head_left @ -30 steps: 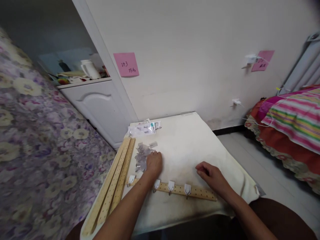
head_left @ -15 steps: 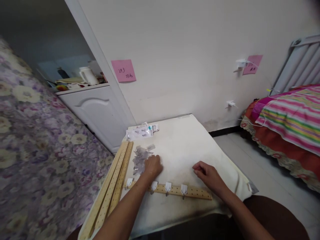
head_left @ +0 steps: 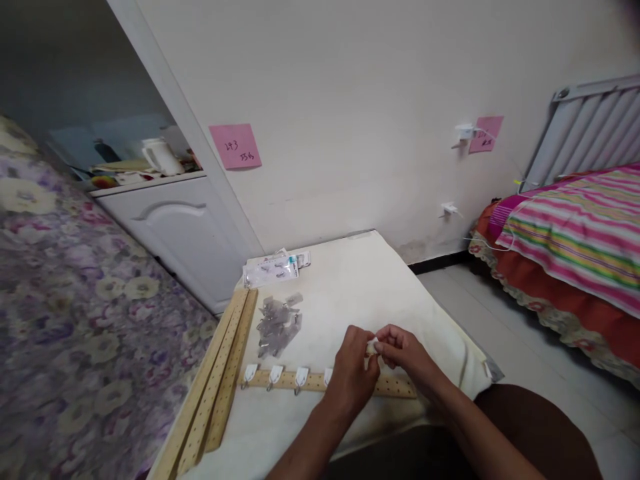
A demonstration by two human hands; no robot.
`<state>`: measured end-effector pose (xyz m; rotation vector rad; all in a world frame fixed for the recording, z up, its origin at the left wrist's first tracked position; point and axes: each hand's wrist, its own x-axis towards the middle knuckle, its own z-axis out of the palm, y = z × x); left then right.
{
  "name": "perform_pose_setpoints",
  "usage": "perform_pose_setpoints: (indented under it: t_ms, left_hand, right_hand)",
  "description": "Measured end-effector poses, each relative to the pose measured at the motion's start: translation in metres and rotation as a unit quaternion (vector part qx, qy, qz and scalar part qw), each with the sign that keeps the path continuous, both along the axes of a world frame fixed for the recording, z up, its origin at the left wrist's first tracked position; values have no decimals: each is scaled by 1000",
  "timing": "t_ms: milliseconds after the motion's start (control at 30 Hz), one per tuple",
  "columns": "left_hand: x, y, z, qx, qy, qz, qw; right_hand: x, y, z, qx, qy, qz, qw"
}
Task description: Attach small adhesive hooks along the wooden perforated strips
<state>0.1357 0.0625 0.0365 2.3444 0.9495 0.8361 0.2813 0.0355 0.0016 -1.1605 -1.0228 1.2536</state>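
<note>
In front of me, my left hand (head_left: 356, 360) and my right hand (head_left: 400, 348) meet above the right part of a perforated wooden strip (head_left: 314, 382). Both are closed, fingertips pinching a small white hook (head_left: 371, 346) that the fingers mostly hide. Along the strip sit several white hooks with metal ends, among them one hook (head_left: 301, 380) near the middle; my left hand partly covers the rightmost one. Left of my hands, a pile of small clear-grey plastic pieces (head_left: 277, 327) lies on the cream cloth.
More perforated wooden strips (head_left: 225, 373) lie along the table's left edge. Flat packets (head_left: 273, 269) rest at the back left of the cloth-covered table (head_left: 345, 267). Behind is a wall; a floral curtain (head_left: 100, 320) hangs left, and a bed (head_left: 575, 233) stands right.
My left hand has moved right, from beside the plastic pile to my right hand. The two hands now meet around a small white hook. The view has shifted slightly.
</note>
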Motion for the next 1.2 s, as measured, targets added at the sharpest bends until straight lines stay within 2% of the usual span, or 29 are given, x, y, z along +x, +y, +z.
perform_pose_setpoints:
  t_ms: [200, 367, 533, 700, 933, 1200]
  left_hand:
    - [-4, -13, -8, -61, -54, 9, 997]
    - [-16, -26, -19, -104, -61, 22, 992]
    - [-26, -57, -37, -125, 7, -17, 992]
    - [-26, -81, -62, -131, 108, -56, 984]
    - [-25, -84, -76, -121, 135, -59, 982]
    - [-25, -81, -78, -120, 136, -51, 982]
  right_hand:
    - [2, -8, 6, 21, -42, 11, 999]
    - [20, -9, 3, 23, -80, 14, 996]
    - [40, -15, -8, 8, -108, 59, 992]
    - [44, -24, -17, -17, -134, 120, 984]
    - [46, -27, -29, -32, -140, 131, 981]
    - [42, -24, -31, -27, -178, 129, 975]
